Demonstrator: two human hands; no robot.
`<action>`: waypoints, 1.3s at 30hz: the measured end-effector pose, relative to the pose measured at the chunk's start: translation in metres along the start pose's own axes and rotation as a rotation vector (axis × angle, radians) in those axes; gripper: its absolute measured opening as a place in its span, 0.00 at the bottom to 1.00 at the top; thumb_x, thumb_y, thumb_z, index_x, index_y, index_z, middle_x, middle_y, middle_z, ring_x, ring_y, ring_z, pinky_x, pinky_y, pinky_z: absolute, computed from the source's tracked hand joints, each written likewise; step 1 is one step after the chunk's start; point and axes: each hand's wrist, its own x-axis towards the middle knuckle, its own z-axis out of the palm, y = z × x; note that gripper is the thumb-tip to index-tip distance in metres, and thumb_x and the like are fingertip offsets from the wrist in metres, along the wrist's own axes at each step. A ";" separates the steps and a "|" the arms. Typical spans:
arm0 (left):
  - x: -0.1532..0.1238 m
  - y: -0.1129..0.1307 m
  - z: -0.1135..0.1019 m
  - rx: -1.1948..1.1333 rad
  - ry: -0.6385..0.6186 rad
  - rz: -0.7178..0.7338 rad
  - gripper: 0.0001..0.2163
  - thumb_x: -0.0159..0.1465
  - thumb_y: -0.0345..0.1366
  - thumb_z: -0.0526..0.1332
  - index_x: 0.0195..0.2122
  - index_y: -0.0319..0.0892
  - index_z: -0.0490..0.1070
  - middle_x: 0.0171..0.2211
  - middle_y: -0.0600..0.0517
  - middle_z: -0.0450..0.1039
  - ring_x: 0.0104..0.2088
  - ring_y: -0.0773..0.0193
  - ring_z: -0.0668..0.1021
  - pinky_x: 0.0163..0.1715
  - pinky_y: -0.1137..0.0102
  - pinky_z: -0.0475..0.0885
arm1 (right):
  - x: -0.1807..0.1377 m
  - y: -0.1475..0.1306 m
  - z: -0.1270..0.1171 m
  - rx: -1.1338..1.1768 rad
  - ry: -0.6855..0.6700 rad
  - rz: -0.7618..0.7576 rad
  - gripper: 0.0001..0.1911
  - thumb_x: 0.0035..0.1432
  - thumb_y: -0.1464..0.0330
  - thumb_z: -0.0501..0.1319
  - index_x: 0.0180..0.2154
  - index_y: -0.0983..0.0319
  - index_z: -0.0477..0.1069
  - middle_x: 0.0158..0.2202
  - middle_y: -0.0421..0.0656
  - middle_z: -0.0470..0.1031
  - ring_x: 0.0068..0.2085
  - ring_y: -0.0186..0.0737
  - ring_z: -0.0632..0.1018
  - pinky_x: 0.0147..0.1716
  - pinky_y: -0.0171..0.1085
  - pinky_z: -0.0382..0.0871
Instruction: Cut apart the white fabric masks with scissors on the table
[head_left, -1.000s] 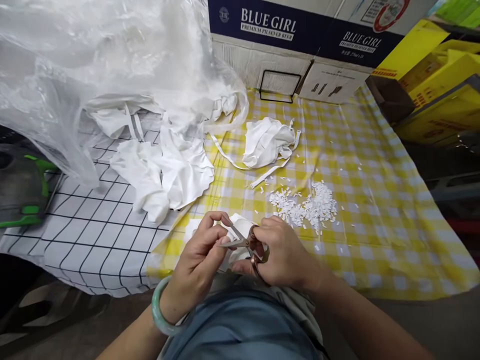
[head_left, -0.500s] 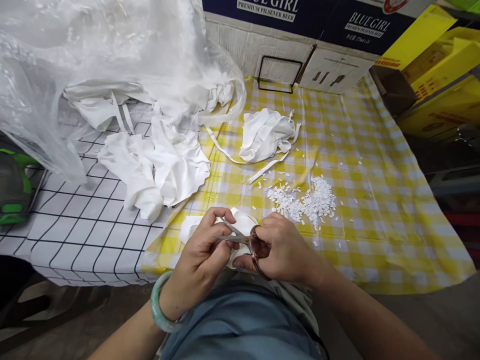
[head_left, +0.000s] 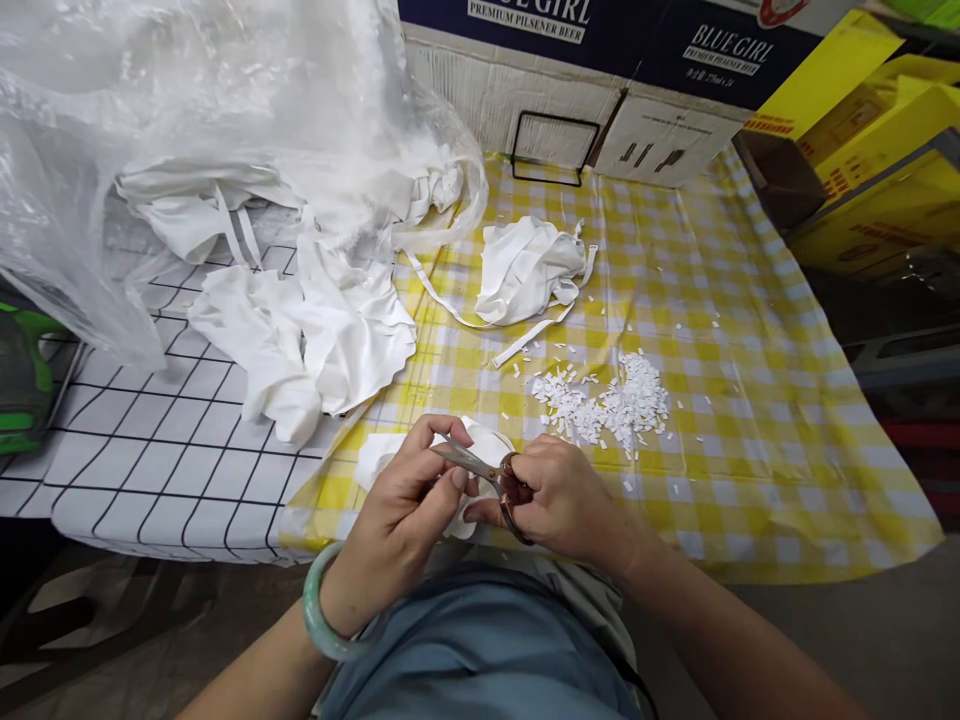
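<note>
My right hand (head_left: 559, 500) grips a pair of scissors (head_left: 484, 470) by the brown handles, blades pointing left. My left hand (head_left: 405, 510), with a green bangle on its wrist, pinches a white fabric piece (head_left: 487, 445) against the blades at the near edge of the table. Just beyond the hands lies a heap of small white clippings (head_left: 607, 400) on the yellow checked cloth (head_left: 750, 400). A crumpled white garment with straps (head_left: 529, 270) rests farther back.
White fabric pieces (head_left: 300, 335) spill from a big clear plastic bag (head_left: 187, 110) onto a black-grid cloth (head_left: 150, 450) at left. Blue Girl cardboard boxes (head_left: 600, 90) stand at the back, yellow boxes (head_left: 877, 150) at right, a green and grey object (head_left: 22, 370) at far left.
The scissor blades have tilted up to the left and my hands shifted a little. The view dropped slightly, so the boxes sit higher in frame.
</note>
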 end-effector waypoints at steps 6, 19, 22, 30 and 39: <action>0.006 0.000 -0.002 0.057 0.032 -0.044 0.13 0.70 0.36 0.52 0.30 0.42 0.72 0.43 0.47 0.65 0.47 0.61 0.71 0.46 0.69 0.68 | -0.001 -0.004 -0.012 0.160 0.118 0.121 0.23 0.51 0.48 0.67 0.30 0.62 0.70 0.27 0.42 0.74 0.29 0.38 0.73 0.30 0.36 0.66; 0.017 0.006 -0.029 0.509 -0.044 0.144 0.12 0.62 0.25 0.53 0.45 0.45 0.67 0.37 0.52 0.73 0.35 0.64 0.76 0.36 0.71 0.73 | 0.018 -0.013 0.008 0.313 0.236 -0.012 0.15 0.42 0.81 0.57 0.32 0.59 0.64 0.32 0.38 0.72 0.34 0.36 0.74 0.34 0.33 0.68; 0.086 0.067 -0.035 0.453 0.075 0.303 0.05 0.62 0.28 0.56 0.37 0.42 0.67 0.30 0.55 0.68 0.29 0.67 0.72 0.29 0.73 0.68 | 0.072 -0.027 -0.060 0.312 0.511 -0.143 0.09 0.46 0.76 0.59 0.30 0.58 0.62 0.34 0.40 0.73 0.35 0.36 0.74 0.34 0.34 0.68; 0.202 0.100 -0.093 0.455 0.262 0.263 0.11 0.60 0.39 0.66 0.37 0.38 0.67 0.41 0.46 0.71 0.39 0.61 0.75 0.37 0.67 0.72 | 0.164 0.023 -0.167 -0.118 0.692 0.138 0.10 0.50 0.62 0.65 0.30 0.60 0.68 0.30 0.41 0.75 0.29 0.37 0.72 0.33 0.37 0.65; 0.092 -0.007 0.002 0.376 0.145 0.338 0.16 0.72 0.35 0.46 0.57 0.37 0.63 0.52 0.38 0.73 0.52 0.55 0.77 0.54 0.57 0.73 | 0.079 -0.005 -0.019 0.255 0.162 0.139 0.05 0.56 0.68 0.57 0.28 0.61 0.68 0.20 0.37 0.68 0.21 0.34 0.69 0.22 0.33 0.61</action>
